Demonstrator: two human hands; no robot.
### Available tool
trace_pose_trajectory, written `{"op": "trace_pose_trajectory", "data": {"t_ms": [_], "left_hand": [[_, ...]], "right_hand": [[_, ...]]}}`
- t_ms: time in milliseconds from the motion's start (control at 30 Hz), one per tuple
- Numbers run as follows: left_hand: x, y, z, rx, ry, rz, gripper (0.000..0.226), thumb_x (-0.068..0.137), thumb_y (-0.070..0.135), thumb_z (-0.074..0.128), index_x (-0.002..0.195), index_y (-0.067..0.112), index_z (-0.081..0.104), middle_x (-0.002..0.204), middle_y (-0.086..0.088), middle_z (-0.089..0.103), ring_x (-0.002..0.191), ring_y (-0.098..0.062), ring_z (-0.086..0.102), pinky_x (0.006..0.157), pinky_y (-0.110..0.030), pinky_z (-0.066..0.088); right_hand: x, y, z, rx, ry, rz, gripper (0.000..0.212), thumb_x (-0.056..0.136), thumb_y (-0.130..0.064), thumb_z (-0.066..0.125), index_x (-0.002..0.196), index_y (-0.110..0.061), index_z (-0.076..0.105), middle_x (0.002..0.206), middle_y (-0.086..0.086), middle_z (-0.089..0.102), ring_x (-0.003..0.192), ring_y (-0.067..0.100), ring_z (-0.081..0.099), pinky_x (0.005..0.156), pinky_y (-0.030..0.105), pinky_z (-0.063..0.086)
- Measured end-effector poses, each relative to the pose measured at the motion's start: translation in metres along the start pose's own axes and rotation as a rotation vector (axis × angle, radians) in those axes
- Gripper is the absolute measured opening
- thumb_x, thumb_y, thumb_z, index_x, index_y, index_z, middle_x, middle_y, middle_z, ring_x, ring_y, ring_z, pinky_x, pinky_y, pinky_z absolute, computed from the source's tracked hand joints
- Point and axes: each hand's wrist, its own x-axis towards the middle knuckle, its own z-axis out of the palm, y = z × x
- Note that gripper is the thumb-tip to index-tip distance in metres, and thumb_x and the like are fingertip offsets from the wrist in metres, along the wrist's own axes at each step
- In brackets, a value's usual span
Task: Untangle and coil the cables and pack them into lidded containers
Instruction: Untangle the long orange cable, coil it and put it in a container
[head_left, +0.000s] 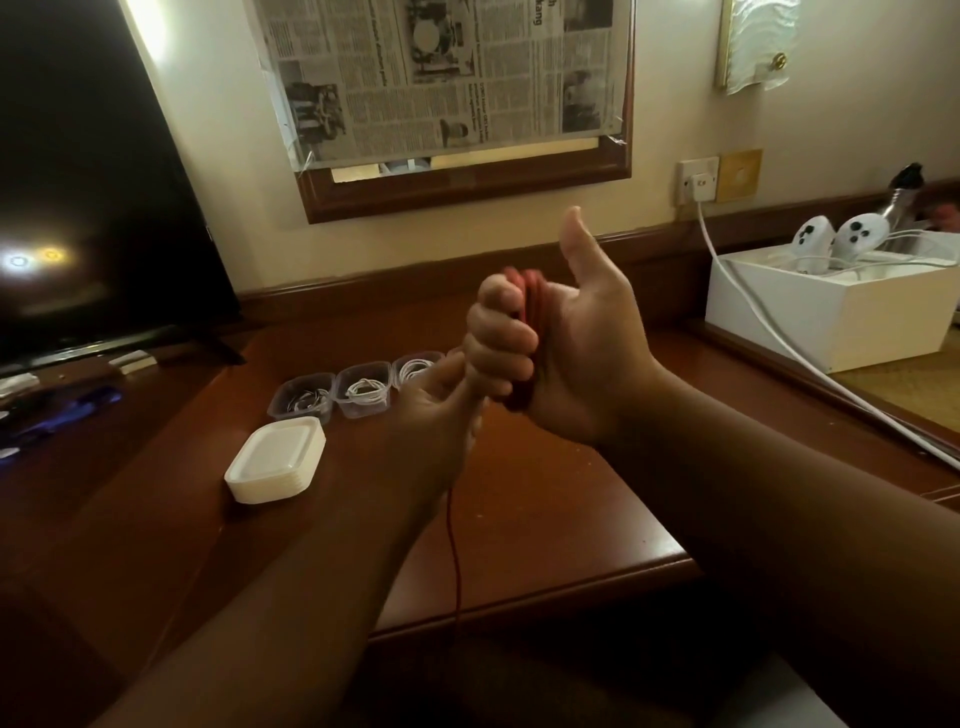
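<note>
A dark television (78, 197) fills the upper left of the frame, and a mirror covered with newspaper (441, 73) hangs at the top center. The brown table (545, 493) spreads across the middle. At the right edge a white box (841, 312) holds two white controllers (836, 236), and a white cord (769, 332) runs from the wall socket down past it.

In the center, the right hand (582, 358) is raised with the thumb up, and its fingers (498, 343) curl around a coil of red cable (530, 332). The left hand (441, 400), just below and to the left, pinches the loose end of the red cable, which hangs down toward the lower center.

Behind the hands, three clear containers (361, 389) stand in a row on the table, each with a white cable inside. A stack of white lids (275, 460) lies in front of them, at the left.
</note>
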Motion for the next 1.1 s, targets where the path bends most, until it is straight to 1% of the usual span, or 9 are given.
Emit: {"op": "trace_pose_trajectory", "data": {"t_ms": [167,233,300,367,500,667,800,933,1100], "left_hand": [[-0.002,-0.004,-0.012,0.488,-0.150,0.051,0.024,0.092,0.055,0.054,0.087,0.038,0.070,0.061,0.013,0.060,0.053,-0.005,0.052,0.052,-0.030,0.037],[0.004,-0.003,-0.020,0.659,-0.148,0.146,0.017,0.094,0.046,0.057,0.082,0.041,0.068,0.066,0.005,0.064,0.058,-0.012,0.059,0.054,-0.035,0.043],[0.008,0.001,-0.025,0.699,-0.112,0.218,0.026,0.092,0.023,0.065,0.070,0.035,0.065,0.061,0.005,0.063,0.056,-0.007,0.059,0.051,-0.023,0.043],[0.011,0.004,-0.031,0.647,-0.092,0.224,0.013,0.087,0.019,0.073,0.078,0.028,0.069,0.068,-0.001,0.067,0.062,-0.013,0.063,0.053,-0.026,0.048],[0.013,0.004,-0.039,0.302,-0.078,0.166,0.026,0.076,0.044,0.074,0.075,0.019,0.068,0.065,-0.005,0.057,0.057,-0.020,0.050,0.049,-0.029,0.042],[0.008,-0.007,-0.029,-0.015,0.019,-0.018,0.022,0.084,0.043,0.066,0.071,0.027,0.072,0.055,0.003,0.040,0.048,-0.011,0.032,0.047,-0.028,0.024],[-0.009,-0.002,-0.015,0.274,-0.056,-0.001,0.022,0.083,0.044,0.062,0.089,0.028,0.075,0.059,0.012,0.059,0.054,-0.001,0.052,0.051,-0.019,0.041],[0.001,0.010,-0.025,0.478,-0.082,0.162,0.015,0.082,0.041,0.065,0.085,0.028,0.073,0.077,-0.001,0.071,0.072,-0.016,0.066,0.065,-0.033,0.052],[0.006,0.009,-0.035,0.378,-0.089,0.161,0.027,0.078,0.038,0.069,0.079,0.010,0.066,0.065,0.005,0.064,0.061,-0.005,0.059,0.058,-0.016,0.046]], "right_hand": [[0.003,0.012,-0.019,-1.053,0.230,-0.362,0.067,0.095,-0.059,0.028,0.073,0.000,0.049,0.058,0.007,0.042,0.047,0.019,0.040,0.045,0.028,0.037],[0.001,0.016,-0.024,-1.690,0.298,-0.311,0.065,0.093,-0.063,0.030,0.063,-0.009,0.048,0.057,0.003,0.042,0.048,0.016,0.039,0.047,0.030,0.036],[-0.001,0.021,-0.025,-1.955,0.311,-0.100,0.064,0.093,-0.067,0.024,0.063,-0.016,0.049,0.059,-0.001,0.043,0.053,0.014,0.042,0.052,0.028,0.036],[-0.001,0.020,-0.017,-1.813,0.350,0.157,0.070,0.094,-0.069,0.019,0.068,-0.014,0.054,0.060,0.000,0.047,0.053,0.014,0.044,0.054,0.028,0.036],[-0.003,0.004,-0.016,-0.826,0.187,0.563,0.078,0.089,-0.079,0.015,0.066,-0.012,0.049,0.049,0.000,0.042,0.040,0.014,0.034,0.046,0.024,0.030],[0.003,-0.002,-0.008,0.194,0.037,0.042,0.079,0.088,-0.081,0.015,0.070,-0.012,0.049,0.054,0.000,0.041,0.047,0.014,0.039,0.051,0.026,0.034],[0.012,0.005,-0.012,-0.441,0.382,-0.297,0.072,0.092,-0.072,0.022,0.077,-0.008,0.051,0.063,0.006,0.047,0.056,0.022,0.044,0.057,0.032,0.041],[0.009,0.014,-0.014,-1.637,0.459,-0.047,0.070,0.094,-0.069,0.027,0.062,-0.012,0.051,0.056,0.001,0.044,0.050,0.017,0.042,0.055,0.033,0.042],[0.009,0.003,-0.008,-1.248,0.378,0.510,0.080,0.088,-0.079,0.014,0.071,-0.012,0.055,0.052,0.000,0.048,0.042,0.014,0.040,0.048,0.025,0.035]]}}
